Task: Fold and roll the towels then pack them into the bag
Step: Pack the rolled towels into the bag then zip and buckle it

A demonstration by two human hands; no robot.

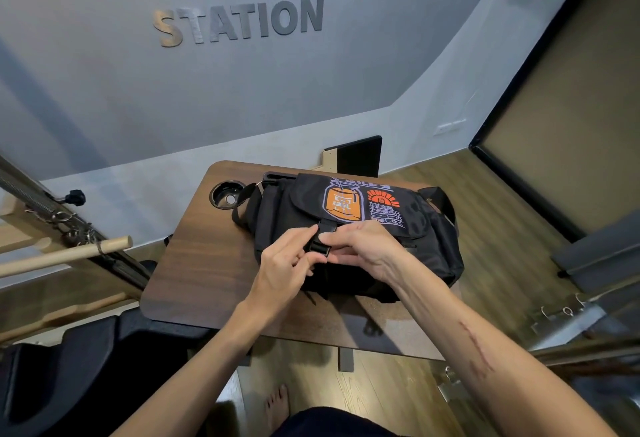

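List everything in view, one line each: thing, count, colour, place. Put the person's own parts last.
bag: 1, black with orange and red print, on the table, flap down
buckle: 1, black, on the bag's front, between the hands
table: 1, dark wood, centre
cup hole: 1, black rim, table's far left corner
wooden bar: 1, pale, left of the table
wall lettering: 1 sign, grey, on the wall behind
black panel: 1, leaning on the wall behind the table
floor: wood, brown, right and below
towels: none visible
left hand: 1, fingers pinch the buckle
right hand: 1, fingers pinch the buckle
foot: 1, bare, under the table's near edge
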